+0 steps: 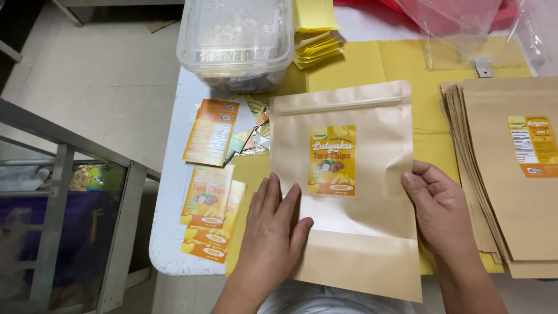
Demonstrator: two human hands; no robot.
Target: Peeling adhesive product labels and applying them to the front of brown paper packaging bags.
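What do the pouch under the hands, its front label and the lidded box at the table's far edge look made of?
Pouch: looks like matte brown kraft paper, with creased folds and a pale frosted window band; the left hand lies flat on it and the right hand holds its edge.
Label: probably a printed sticker with a slight sheen.
Box: clear, glossy plastic; the contents show through.

Two hands in view: left hand (272,229), right hand (439,210). One kraft pouch (349,232) under hands, one orange-yellow label (332,160) stuck on its front. One stack of kraft pouches (505,192) at right, sheet count unclear; one label (533,145) showing on top pouch. Loose orange labels at left: three countable, label near tub (211,132), lower labels (207,197) overlapping as pair. One clear plastic tub (235,43). One pile of yellow sheets (315,35), count unclear.
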